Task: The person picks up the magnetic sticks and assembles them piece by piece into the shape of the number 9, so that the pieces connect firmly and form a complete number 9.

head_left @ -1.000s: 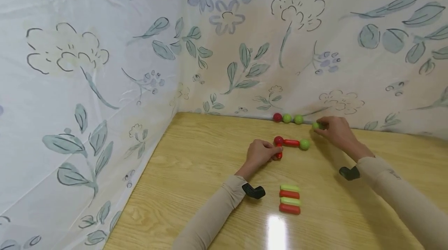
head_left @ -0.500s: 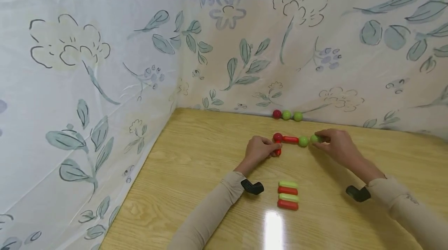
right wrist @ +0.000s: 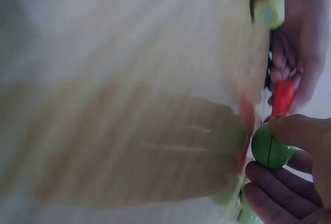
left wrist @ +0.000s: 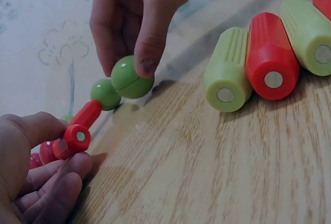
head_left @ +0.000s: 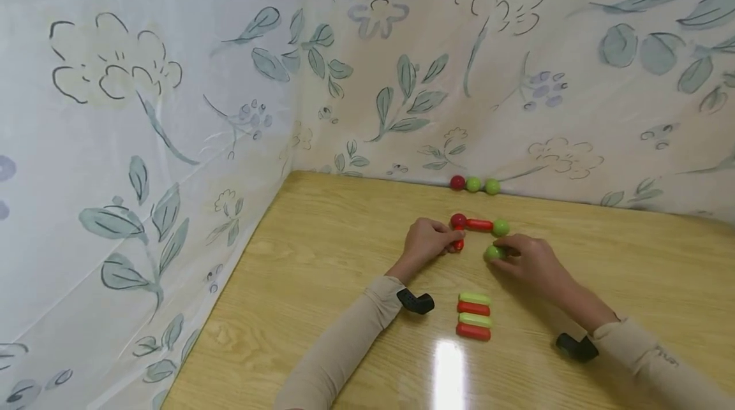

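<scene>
Right of the red rod (left wrist: 78, 137) pinched in the left hand (head_left: 425, 243), the green ball (head_left: 493, 253) sits between thumb and fingers of the right hand (head_left: 532, 262), probably light, hard and slippery, so best gripped across its widest part.

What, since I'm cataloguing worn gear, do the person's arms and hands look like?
The left sleeve and right sleeve are long and beige, the right one bearing a dark marking too small to read. A bent black piece sits by each wrist. The left hand and right hand are ungloved.
</scene>
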### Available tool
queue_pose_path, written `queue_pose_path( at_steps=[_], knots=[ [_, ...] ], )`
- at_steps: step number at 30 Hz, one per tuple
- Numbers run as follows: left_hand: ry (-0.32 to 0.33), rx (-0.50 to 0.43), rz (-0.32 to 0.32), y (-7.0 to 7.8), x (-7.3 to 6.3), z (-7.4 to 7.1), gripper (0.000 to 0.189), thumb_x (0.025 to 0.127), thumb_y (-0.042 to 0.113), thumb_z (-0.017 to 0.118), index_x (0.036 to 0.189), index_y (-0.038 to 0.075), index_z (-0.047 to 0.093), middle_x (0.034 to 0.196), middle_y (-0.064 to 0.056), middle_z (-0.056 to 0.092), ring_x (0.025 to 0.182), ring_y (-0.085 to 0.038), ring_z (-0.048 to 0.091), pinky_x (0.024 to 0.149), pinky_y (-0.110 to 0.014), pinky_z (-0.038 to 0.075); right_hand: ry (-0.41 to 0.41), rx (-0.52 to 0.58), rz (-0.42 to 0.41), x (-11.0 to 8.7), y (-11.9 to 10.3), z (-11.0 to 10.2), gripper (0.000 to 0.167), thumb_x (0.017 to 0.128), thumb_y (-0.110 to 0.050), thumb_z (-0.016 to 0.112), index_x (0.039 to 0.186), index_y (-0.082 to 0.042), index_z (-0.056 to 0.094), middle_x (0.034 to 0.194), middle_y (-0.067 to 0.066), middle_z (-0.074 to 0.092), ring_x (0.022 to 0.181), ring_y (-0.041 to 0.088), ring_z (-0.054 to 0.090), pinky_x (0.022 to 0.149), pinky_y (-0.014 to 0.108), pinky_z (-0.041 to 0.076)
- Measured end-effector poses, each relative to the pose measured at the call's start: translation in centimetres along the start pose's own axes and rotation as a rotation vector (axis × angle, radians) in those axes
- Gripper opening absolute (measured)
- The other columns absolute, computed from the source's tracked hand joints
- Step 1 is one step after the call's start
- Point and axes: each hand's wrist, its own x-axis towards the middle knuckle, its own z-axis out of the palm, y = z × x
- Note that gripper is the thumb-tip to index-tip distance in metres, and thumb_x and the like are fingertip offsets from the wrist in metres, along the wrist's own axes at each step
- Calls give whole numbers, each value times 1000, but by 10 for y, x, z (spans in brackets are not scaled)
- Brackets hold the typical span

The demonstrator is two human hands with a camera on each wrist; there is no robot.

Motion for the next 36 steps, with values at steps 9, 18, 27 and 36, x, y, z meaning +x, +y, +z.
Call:
queue_pose_path(
  at_steps=[9, 18, 27, 36],
  knots=[
    [0, 12, 29, 1, 4, -1, 28, 82, 42, 83, 64, 22, 74, 55, 6, 66, 47, -5, 56, 45, -20, 41, 28, 73, -77, 6, -22, 15, 28, 74, -1, 88, 95, 0, 70, 88, 6, 72, 79, 21, 71, 68, 39, 59],
    [10, 31, 50, -2, 7, 1, 28, 81, 44, 82, 64, 23, 74, 55, 8, 66, 51, -5, 58, 48, -21, 40, 46, 117, -132, 13, -32, 32, 30, 72, -1, 89, 95, -1, 70, 89, 5, 70, 80, 17, 70, 69, 35, 59],
    [11, 36, 56, -3, 5, -1, 29, 82, 43, 82, 63, 22, 73, 56, 7, 65, 54, -7, 61, 50, -21, 41, 134, 89, -172, 17, -33, 43, 33, 68, -3, 92, 93, 0, 71, 87, 5, 65, 76, 18, 67, 64, 36, 59],
    [13, 8, 56, -3, 3, -1, 29, 83, 45, 80, 67, 22, 74, 58, 8, 66, 57, -7, 62, 51, -21, 43, 112, 90, -127, 19, -32, 41, 31, 70, -4, 91, 94, -1, 71, 88, 4, 67, 77, 18, 68, 65, 37, 59]
  ],
)
